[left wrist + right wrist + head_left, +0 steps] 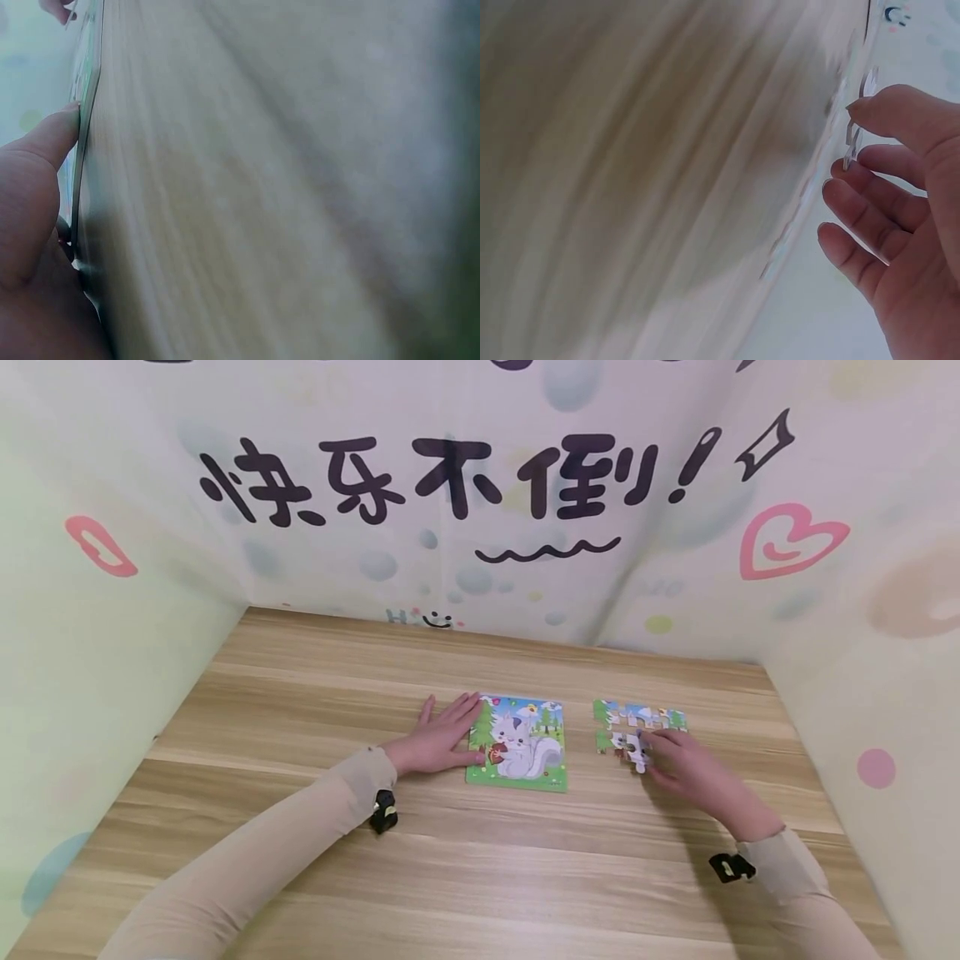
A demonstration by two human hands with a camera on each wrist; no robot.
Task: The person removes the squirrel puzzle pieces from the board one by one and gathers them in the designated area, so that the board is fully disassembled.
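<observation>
On the wooden table lies a square puzzle picture (534, 760) of a grey squirrel holding an acorn on green grass. My left hand (431, 747) rests at its left side, fingers spread, with thumb and fingertips on its edge; the left wrist view shows the thumb (54, 139) against the picture. To the right, my right hand (686, 772) pinches a whitish jigsaw piece (637, 753) between thumb and fingers. Seen from the right wrist, this thin piece (853, 135) is held above the tabletop, the other fingers loosely bent. Several joined or close-set puzzle pieces (636, 714) lie just beyond that hand.
The wood-grain table (450, 877) meets a printed white backdrop (360, 560) along its back edge, with more printed cloth at both sides. A small black device sits on each wrist. A gap of bare wood separates the picture from the pieces.
</observation>
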